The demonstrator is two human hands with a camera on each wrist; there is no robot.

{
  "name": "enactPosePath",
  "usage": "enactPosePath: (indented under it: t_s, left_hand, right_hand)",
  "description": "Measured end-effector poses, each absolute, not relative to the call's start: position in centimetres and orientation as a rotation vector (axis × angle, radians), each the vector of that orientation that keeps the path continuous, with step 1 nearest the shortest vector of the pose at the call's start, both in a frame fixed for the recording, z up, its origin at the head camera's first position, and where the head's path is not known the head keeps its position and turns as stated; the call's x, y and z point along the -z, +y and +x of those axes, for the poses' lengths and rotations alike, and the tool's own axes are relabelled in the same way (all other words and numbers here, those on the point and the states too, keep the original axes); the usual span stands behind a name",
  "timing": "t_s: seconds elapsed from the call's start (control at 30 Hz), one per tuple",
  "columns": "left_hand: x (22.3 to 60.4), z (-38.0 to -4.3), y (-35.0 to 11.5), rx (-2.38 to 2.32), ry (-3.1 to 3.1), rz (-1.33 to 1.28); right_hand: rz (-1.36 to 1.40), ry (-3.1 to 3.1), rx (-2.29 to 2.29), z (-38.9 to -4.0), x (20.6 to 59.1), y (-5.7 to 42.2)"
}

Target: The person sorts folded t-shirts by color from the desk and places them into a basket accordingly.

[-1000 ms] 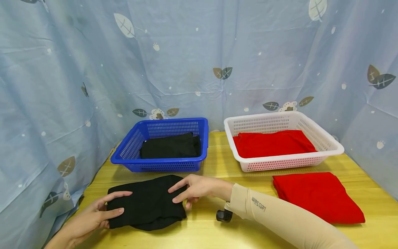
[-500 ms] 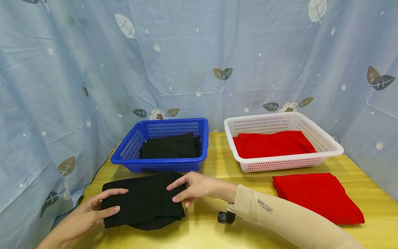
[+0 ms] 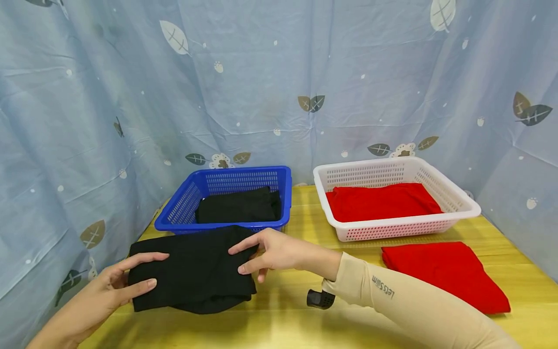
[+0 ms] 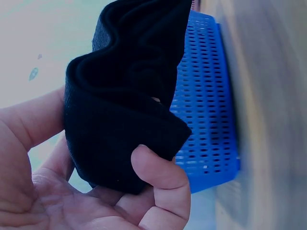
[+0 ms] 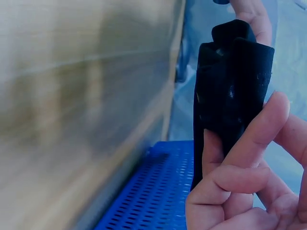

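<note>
A folded black cloth (image 3: 196, 269) is held between both hands, raised above the table in front of the blue basket (image 3: 222, 225). My left hand (image 3: 117, 281) grips its left end, thumb and forefinger on top and the other fingers underneath, as the left wrist view shows with the cloth's layered folds (image 4: 124, 129). At the opposite end my right hand (image 3: 270, 254) pinches the cloth; in the right wrist view some fingers (image 5: 216, 151) reach in under the black layers (image 5: 230, 91). Another folded black cloth (image 3: 235, 206) lies inside the blue basket.
To the right stands a white basket (image 3: 405, 220) with a folded red cloth (image 3: 383, 201) in it. A second red cloth (image 3: 444, 274) lies on the yellow wood-grain table (image 3: 301, 213) before it. A patterned blue curtain (image 3: 261, 87) hangs behind and at the sides.
Both hands have lifted the black cloth off the table and shifted it slightly left; it now overlaps the blue basket's front edge in the head view. Baskets and red cloths stay put.
</note>
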State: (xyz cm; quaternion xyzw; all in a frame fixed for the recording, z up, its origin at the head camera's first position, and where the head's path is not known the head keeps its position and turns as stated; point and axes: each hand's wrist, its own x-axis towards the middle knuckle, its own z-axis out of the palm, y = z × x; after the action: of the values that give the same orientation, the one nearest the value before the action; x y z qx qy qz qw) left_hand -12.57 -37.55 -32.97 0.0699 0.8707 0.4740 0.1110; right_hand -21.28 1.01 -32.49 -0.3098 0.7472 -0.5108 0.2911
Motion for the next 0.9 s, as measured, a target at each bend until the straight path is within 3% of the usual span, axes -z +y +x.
enactPosePath:
  t_s: [0.37, 0.9]
  left_hand:
    - [30.0, -14.4, -36.4, -1.422, 2.662, 0.439]
    - [26.4, -22.2, -32.9, -1.499, 2.643, 0.429]
  right_hand:
    - [-0.894, 2.097, 1.342, -22.7, 29.5, 1.9]
    - [-0.743, 2.239, 1.395, -28.6, 26.9, 3.2]
